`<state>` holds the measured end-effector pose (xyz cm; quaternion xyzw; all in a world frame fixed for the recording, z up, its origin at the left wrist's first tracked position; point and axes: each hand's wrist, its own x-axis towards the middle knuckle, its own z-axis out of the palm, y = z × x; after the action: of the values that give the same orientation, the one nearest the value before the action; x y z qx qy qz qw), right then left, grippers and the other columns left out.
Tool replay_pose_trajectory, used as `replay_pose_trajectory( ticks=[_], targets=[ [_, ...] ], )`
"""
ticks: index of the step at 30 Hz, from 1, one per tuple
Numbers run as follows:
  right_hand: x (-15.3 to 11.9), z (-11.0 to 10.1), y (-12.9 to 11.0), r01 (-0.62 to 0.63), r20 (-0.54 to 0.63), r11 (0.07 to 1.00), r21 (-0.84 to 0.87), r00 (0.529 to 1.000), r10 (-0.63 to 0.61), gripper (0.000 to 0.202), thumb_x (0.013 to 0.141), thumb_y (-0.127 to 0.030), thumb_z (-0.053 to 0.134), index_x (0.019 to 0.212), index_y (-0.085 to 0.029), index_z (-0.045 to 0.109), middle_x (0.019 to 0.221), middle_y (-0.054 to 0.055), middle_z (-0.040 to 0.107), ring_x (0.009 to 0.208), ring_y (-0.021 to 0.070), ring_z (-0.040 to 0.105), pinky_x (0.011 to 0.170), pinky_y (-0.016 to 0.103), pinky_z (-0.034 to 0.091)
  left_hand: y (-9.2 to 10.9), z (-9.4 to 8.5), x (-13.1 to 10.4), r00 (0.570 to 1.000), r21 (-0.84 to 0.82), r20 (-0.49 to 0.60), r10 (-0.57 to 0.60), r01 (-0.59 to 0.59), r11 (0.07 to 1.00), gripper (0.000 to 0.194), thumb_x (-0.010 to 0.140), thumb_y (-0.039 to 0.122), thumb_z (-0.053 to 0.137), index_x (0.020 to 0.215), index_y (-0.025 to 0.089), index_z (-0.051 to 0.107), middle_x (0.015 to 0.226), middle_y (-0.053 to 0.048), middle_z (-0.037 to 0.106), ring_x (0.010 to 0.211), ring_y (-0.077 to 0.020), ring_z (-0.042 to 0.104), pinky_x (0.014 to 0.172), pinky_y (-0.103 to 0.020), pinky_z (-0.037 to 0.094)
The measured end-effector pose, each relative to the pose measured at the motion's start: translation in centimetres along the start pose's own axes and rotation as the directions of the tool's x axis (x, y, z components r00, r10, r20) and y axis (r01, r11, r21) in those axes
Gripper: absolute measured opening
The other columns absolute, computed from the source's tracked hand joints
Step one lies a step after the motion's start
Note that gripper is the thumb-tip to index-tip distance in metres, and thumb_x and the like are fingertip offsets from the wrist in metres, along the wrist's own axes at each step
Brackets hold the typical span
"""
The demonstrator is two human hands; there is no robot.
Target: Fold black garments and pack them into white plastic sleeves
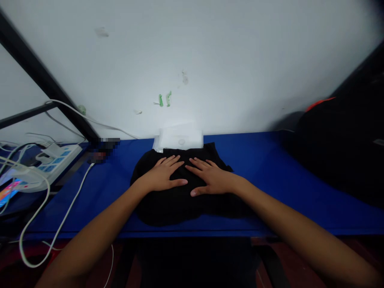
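Note:
A black cloth (177, 206), bunched into a rough rounded shape, lies on the blue table (270, 168). My left hand (165, 175) rests flat on its upper left part, fingers spread. Close beside it, my right hand (210, 178) lies palm down on the same cloth, also with fingers spread. The two thumbs point toward each other without touching. Neither hand grips anything. Just beyond the cloth, against the wall, is a white packet in clear plastic (181, 138).
At the left are a white power strip (61, 162), tangled white cables (73, 200) and a lit screen (10, 192). A blurred-out small item (103, 150) sits near the black frame post. A large black object with an orange edge (345, 148) stands at the right.

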<state>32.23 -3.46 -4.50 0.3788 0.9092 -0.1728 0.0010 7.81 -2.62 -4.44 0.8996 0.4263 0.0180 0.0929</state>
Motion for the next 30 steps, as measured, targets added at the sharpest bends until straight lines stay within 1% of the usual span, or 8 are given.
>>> replay_pose_trajectory(
  ticks=[6,11,15,19,23,30],
  targets=[
    [0.01,0.16,0.27,0.026,-0.032,0.999,0.022,0.999,-0.025,0.107,0.072,-0.085,0.046,0.153,-0.019,0.022,0.159,0.018,0.009,0.147,0.0377,0.007,0.115,0.061,0.010,-0.07,0.02,0.05,1.000,-0.012,0.000,0.003,-0.003,1.000,0.078,0.088,0.071,0.043,0.149,0.025,0.032,0.159,-0.012,0.021,0.147,-0.0307,0.018,0.117,-0.051,0.014],
    [-0.02,0.12,0.28,0.021,-0.025,1.000,-0.004,0.999,-0.021,0.108,0.073,-0.086,0.043,0.153,-0.017,0.022,0.159,0.019,0.009,0.147,0.0353,0.006,0.116,0.058,0.009,0.15,-0.20,0.07,0.999,-0.014,0.025,-0.020,0.020,1.000,0.082,0.087,0.073,0.041,0.149,0.022,0.031,0.159,-0.012,0.020,0.147,-0.0301,0.016,0.118,-0.050,0.012],
    [0.02,0.11,0.35,0.026,-0.033,1.000,-0.007,0.999,-0.026,0.106,0.073,-0.086,0.042,0.153,-0.019,0.023,0.159,0.018,0.010,0.147,0.0349,0.007,0.116,0.058,0.010,0.38,-0.45,0.02,0.999,-0.017,0.034,-0.021,0.022,1.000,0.081,0.087,0.073,0.041,0.149,0.022,0.031,0.159,-0.012,0.021,0.147,-0.0300,0.017,0.117,-0.050,0.013],
    [0.01,0.22,0.45,0.034,-0.028,0.999,-0.016,0.999,-0.035,0.107,0.074,-0.086,0.041,0.153,-0.015,0.022,0.159,0.019,0.009,0.147,0.0350,0.007,0.117,0.057,0.009,0.46,-0.53,0.03,0.998,-0.017,0.046,-0.037,0.038,0.999,0.080,0.087,0.073,0.041,0.149,0.023,0.031,0.159,-0.011,0.021,0.148,-0.0295,0.016,0.118,-0.049,0.012],
    [-0.07,0.25,0.41,0.039,-0.036,0.999,-0.019,0.999,-0.039,0.105,0.075,-0.084,0.042,0.152,-0.015,0.023,0.159,0.019,0.010,0.147,0.0345,0.007,0.117,0.057,0.010,0.40,-0.48,0.08,0.999,-0.019,0.042,-0.033,0.034,0.999,0.080,0.087,0.073,0.041,0.149,0.023,0.031,0.159,-0.011,0.021,0.147,-0.0297,0.016,0.118,-0.048,0.011],
    [-0.07,0.14,0.37,0.033,-0.033,0.999,-0.009,0.999,-0.033,0.106,0.075,-0.084,0.044,0.152,-0.014,0.024,0.159,0.019,0.012,0.147,0.0363,0.010,0.117,0.057,0.010,0.50,-0.58,0.05,0.997,-0.004,0.058,-0.041,0.042,0.999,0.084,0.086,0.076,0.036,0.150,0.021,0.030,0.160,-0.011,0.019,0.148,-0.0286,0.014,0.118,-0.046,0.010]
  ],
)
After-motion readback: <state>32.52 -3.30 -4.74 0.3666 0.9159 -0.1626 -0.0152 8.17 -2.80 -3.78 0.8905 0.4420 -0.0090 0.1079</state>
